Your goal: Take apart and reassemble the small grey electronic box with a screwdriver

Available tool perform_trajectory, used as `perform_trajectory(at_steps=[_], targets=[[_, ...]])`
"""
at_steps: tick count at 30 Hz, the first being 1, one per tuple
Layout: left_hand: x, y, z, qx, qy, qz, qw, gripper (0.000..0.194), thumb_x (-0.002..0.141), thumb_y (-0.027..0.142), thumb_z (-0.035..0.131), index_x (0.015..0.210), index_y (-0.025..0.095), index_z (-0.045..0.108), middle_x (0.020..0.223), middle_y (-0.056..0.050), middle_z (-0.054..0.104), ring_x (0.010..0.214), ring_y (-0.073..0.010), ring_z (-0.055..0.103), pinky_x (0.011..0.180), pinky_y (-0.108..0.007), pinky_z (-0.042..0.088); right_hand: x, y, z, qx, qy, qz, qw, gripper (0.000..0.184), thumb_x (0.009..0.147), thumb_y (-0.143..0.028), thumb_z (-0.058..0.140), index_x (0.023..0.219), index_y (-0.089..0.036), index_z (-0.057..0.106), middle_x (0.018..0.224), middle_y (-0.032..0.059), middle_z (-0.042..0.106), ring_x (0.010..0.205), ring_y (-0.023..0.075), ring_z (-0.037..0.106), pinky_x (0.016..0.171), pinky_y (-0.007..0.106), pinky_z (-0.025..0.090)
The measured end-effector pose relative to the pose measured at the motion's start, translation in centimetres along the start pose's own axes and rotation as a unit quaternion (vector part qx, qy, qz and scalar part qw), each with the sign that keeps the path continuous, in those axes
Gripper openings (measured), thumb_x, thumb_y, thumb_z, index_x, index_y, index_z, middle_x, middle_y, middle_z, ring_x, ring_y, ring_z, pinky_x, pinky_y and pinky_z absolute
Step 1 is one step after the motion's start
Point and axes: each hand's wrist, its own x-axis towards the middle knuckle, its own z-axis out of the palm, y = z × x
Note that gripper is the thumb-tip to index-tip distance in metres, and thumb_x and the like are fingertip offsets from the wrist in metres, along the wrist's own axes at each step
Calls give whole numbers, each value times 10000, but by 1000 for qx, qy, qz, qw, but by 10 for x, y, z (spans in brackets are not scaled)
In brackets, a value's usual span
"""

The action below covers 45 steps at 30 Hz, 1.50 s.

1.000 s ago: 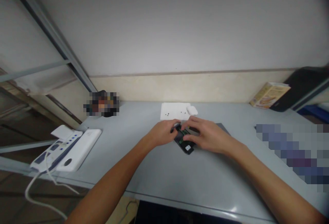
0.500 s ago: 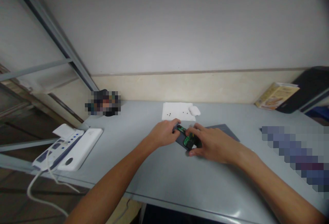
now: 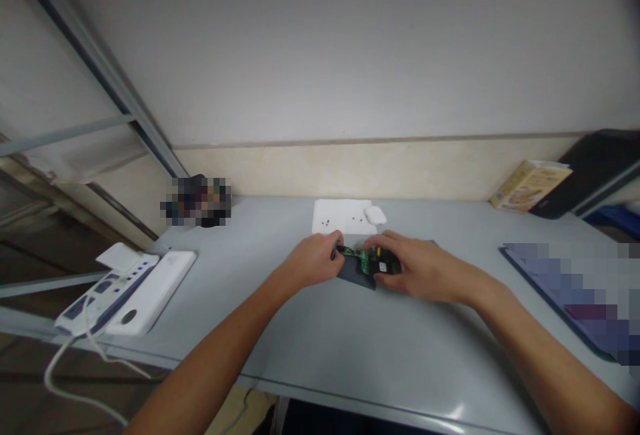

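Note:
A green circuit board (image 3: 365,260) with a black bulky part (image 3: 387,264) at its right end is held between my hands. My left hand (image 3: 320,258) is closed, pinching the narrow left end of the assembly. My right hand (image 3: 413,262) wraps its fingers and thumb around the black part. A small white label shows on that part; its far side is hidden by my fingers. Beneath the hands lies a dark grey flat sheet (image 3: 355,276), largely covered. Just beyond, several tiny dark pieces, perhaps screws, rest on white paper (image 3: 345,208).
A small white rounded object (image 3: 375,215) overlaps the paper's right edge. At left lie a power strip (image 3: 107,295) with cables and a white slab-like device (image 3: 155,295). A yellow box (image 3: 530,185) stands at back right. A blurred-out flat item (image 3: 560,295) lies at the right.
The circuit board has turned more level, with its black part swinging up and to the right in my right hand. My left hand keeps its pinch. The view has shifted slightly.

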Motion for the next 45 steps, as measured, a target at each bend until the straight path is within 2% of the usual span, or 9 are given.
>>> perform_trajectory(at_steps=[3,7,10,14,19,27,37,42,45], targets=[[-1,0,-2,2,-8,-1,1000,231,888,242,557,1097,245,657,842,-48,742,718,-231,682,641,-294,459,1,6,-4,3,1,5,1000,363,859,-384,691,1211,-298,664,1150,44,690,879,227,683,778,347,519],[-1,-2,-5,15,-18,-12,1000,338,876,228,566,1206,246,633,875,-60,750,779,-254,703,682,-309,483,2,18,-7,31,22,-5,999,377,861,-401,700,1223,-302,670,1203,47,679,950,229,680,872,361,535],[-2,-7,-8,28,-22,-22,999,343,874,232,567,1210,239,631,884,-75,752,815,-273,711,699,-318,487,1,27,-11,62,17,4,998,398,845,-400,728,1228,-306,677,1227,47,686,1010,251,679,925,387,538],[-4,-16,-15,25,-34,-28,999,277,868,252,578,1131,233,660,887,-85,750,791,-275,705,661,-312,469,-5,27,-20,149,-32,1,988,436,805,-321,766,1234,-319,685,1184,17,722,1062,250,684,965,377,541],[-5,-27,-25,36,-40,-61,997,216,865,237,574,1047,222,689,945,-103,756,789,-260,704,658,-301,468,-12,23,-21,202,-110,-1,973,513,732,-271,806,1230,-314,692,1093,6,744,962,241,699,845,344,571],[-4,-29,-26,92,-28,-93,991,234,951,258,484,975,200,710,915,-139,756,810,-282,716,724,-343,502,-12,29,-4,174,-139,4,975,620,680,-165,783,1262,-328,649,1123,-7,723,995,234,683,855,327,553],[-4,-28,-27,145,-21,-95,985,268,974,251,446,973,192,707,942,-161,758,865,-322,731,760,-388,515,-11,19,-6,120,-118,31,985,642,671,-149,770,1278,-320,651,1151,11,713,981,238,692,880,355,555],[-2,-26,-29,164,-4,-93,982,257,990,243,446,979,194,698,924,-138,761,851,-297,729,748,-361,504,-10,20,-5,92,-101,32,990,638,657,-125,753,1259,-314,659,1156,19,698,977,241,685,875,356,541],[-2,-23,-31,137,31,-58,988,240,999,233,449,976,203,686,928,-100,759,839,-262,716,745,-337,499,-10,25,-5,75,-107,46,990,659,655,-133,753,1284,-300,647,1184,34,676,987,242,671,884,355,526]])
